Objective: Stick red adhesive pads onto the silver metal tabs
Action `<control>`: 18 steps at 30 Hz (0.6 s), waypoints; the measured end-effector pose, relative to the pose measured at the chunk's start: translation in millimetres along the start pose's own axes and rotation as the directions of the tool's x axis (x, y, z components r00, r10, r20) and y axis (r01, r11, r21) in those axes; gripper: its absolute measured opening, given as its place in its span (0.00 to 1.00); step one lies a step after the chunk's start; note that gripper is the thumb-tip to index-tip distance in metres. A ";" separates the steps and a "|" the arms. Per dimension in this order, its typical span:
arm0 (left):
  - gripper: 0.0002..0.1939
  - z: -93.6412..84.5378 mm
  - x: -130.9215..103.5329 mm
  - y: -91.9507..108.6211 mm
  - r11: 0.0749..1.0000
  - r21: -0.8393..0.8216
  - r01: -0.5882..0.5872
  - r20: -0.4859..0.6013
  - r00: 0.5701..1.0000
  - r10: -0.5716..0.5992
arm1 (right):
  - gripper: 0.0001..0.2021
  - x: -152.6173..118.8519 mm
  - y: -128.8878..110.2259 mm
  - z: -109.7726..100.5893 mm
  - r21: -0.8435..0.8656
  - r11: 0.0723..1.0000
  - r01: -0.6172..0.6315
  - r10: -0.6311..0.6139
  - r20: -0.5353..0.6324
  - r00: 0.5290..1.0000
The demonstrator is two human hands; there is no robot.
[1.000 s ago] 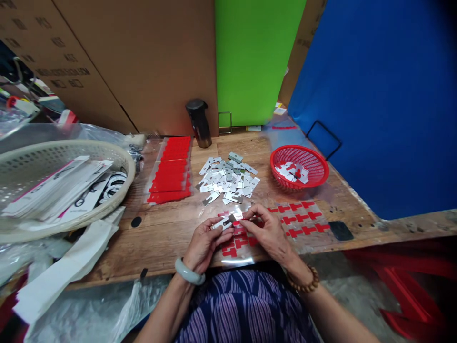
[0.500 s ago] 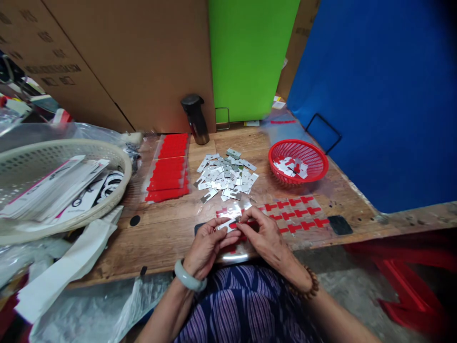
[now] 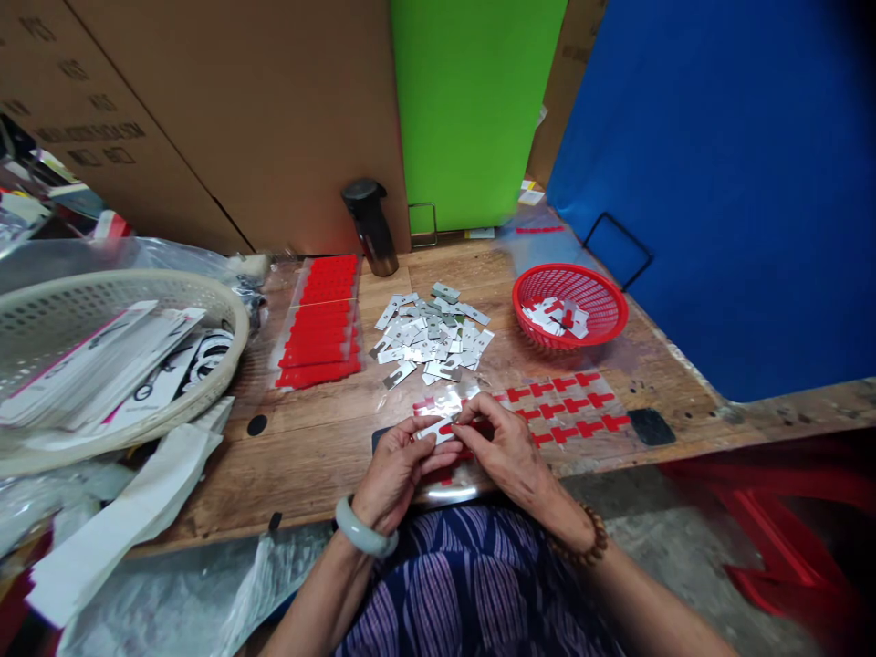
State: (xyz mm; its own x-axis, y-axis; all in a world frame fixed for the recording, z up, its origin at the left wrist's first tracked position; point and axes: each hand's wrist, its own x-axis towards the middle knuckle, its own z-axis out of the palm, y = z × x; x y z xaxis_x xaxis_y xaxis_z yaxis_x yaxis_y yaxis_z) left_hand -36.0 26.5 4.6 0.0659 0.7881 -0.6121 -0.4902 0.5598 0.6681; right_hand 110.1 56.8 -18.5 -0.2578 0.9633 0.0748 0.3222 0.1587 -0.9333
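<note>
Plate (image 3: 436,431), small and pale, sits just above the near edge of the counter (image 3: 301,470), held between the two hands. The left hand (image 3: 393,470) grips it from the left, thumb on top and fingers beneath. The right hand (image 3: 512,450) has thumb and forefinger drawn together at the plate's right end, where a red piece (image 3: 448,428) shows; whether they pinch that piece or the plate itself, I cannot tell from here.

Under the hands and off to the right lies a clear sheet (image 3: 565,410) with rows of red T-shapes. On the far side of the hands is a loose pile (image 3: 434,333) of metal plates. To its right stands a red basket (image 3: 606,310) with more plates inside, some showing red; to its left lie red strips (image 3: 318,333) in clear film. A dark flask (image 3: 373,228) stands farther back by the cardboard (image 3: 287,119). At far left, a cream basket (image 3: 236,342) carries printed cards (image 3: 96,365).
</note>
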 end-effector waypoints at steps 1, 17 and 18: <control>0.13 0.0 0.2 0.0 1.000 0.000 -0.001 0.000 1.000 0.001 | 0.03 0.1 0.0 -0.1 0.001 1.000 0.003 -0.003 0.000 1.000; 0.12 1.5 2.7 -0.1 1.000 0.012 -0.006 0.016 1.000 0.006 | 0.03 0.3 2.6 0.1 0.002 0.999 0.033 -0.033 -0.012 0.999; 0.12 1.5 2.8 -0.1 1.000 0.012 -0.005 0.016 1.000 0.005 | 0.03 0.4 2.5 0.1 0.008 0.999 0.035 -0.035 -0.011 0.999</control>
State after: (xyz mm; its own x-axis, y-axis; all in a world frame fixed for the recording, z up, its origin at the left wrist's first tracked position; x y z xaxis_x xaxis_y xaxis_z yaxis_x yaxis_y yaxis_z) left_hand -34.4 29.0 3.5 0.0772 0.7948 -0.6019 -0.4805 0.5586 0.6761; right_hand 110.7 57.6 -20.8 -0.2590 0.9594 0.1115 0.3058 0.1910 -0.9327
